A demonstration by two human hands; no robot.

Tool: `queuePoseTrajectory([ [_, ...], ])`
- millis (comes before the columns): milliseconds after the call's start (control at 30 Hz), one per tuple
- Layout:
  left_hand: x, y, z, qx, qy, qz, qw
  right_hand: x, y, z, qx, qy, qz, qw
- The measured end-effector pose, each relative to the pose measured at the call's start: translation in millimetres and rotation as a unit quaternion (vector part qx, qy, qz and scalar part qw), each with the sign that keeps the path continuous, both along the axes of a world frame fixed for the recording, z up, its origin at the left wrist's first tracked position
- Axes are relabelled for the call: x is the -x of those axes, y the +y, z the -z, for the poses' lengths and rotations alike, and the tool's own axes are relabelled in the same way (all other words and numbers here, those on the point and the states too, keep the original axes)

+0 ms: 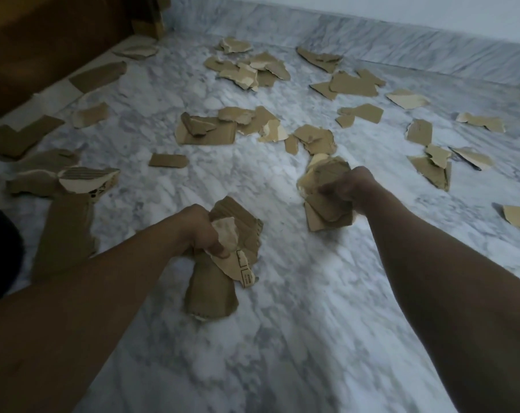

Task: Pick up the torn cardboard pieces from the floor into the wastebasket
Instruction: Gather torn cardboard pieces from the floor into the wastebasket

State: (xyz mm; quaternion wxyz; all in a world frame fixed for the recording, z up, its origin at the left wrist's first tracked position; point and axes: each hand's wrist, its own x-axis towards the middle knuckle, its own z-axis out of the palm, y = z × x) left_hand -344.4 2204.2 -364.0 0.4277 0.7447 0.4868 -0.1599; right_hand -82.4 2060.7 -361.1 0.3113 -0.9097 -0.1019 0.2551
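Two bare forearms reach forward and down over a pale floor. The left hand (197, 231) is clenched around a bunch of torn brown cardboard pieces (223, 257), flat ragged sheets with one pale scrap bearing black printed marks hanging below the fist. The right hand (352, 189) is likewise closed on a thicker crumpled wad of tan cardboard scraps (324, 195), layered and bent, with pieces sticking out above and below the grip. Both bundles look loosely gathered, so the step in hand, judged from this view, is carrying full handfuls away; doing it well likely means squeezing the stacks firmly, keeping the dangling printed scrap from slipping free, and not trying to add more before emptying. The wastebasket is not in view, so its place relative to either hand cannot be told. Beyond the hands, many more torn cardboard fragments (247, 70) lie scattered: a cluster just ahead of the right hand, more farther out ahead of both hands, and others well off to the right. Out to the left of the left hand lie a long dull brown strip (65, 234) and a piece showing corrugated ribbing (86, 180). The cardboard is matte and fibrous, with paler torn edges. The white and grey veined marble floor (282, 338) looks smooth and hard. Farthest out, a marble skirting (342, 28) meets a plain wall, and dark wooden furniture (44, 40) stands beyond the left hand.
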Motion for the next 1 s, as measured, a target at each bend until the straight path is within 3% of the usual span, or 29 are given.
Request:
queuePoseTrajectory([
  [300, 6, -8, -2, -0.029, -0.019, -0.013, 0.999, 73, -13, -4, 0.029, -0.031, -0.066, 0.997],
  [467, 30, -29, -12, -0.04, -0.077, -0.094, 0.992, 120, -34, -16, 0.037, -0.094, -0.127, 0.987],
  [667, 76, -50, -72, -0.046, -0.133, -0.156, 0.978, 171, -64, -69, 0.042, -0.1, -0.24, 0.965],
  [900, 113, -35, -237, -0.197, -0.236, -0.11, 0.945, 234, -35, -218, -0.157, -0.149, -0.201, 0.955],
  [1000, 157, -9, -313, -0.249, -0.297, -0.125, 0.913, 271, -10, -278, -0.29, -0.102, -0.154, 0.939],
])
